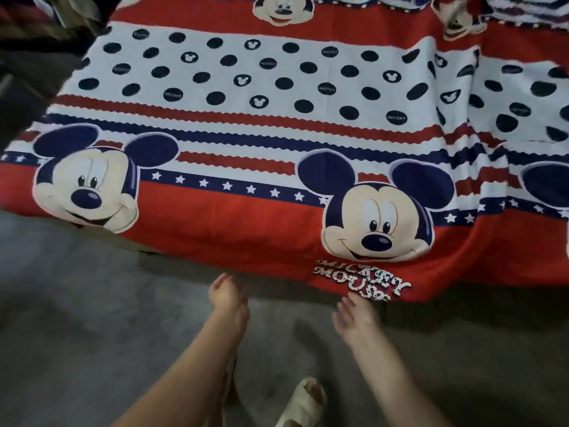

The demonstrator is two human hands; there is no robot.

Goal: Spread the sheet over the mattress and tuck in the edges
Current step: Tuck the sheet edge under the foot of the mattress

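Note:
A red, white and navy cartoon-mouse sheet (246,124) lies spread over the mattress, which it hides entirely. Its red front edge hangs down over the near side, close to the floor. On the right the cloth is bunched into folds (480,118). My left hand (226,298) is held low in front of the hanging edge, fingers loosely curled and holding nothing. My right hand (354,318) has its fingers spread, the tips at the lower hem by the printed lettering, without a visible grip on the cloth.
Grey concrete floor (92,318) runs along the near side of the bed. My foot in a pale sandal (304,399) stands on it between my forearms. Dark clutter (37,57) sits at the upper left beside the bed.

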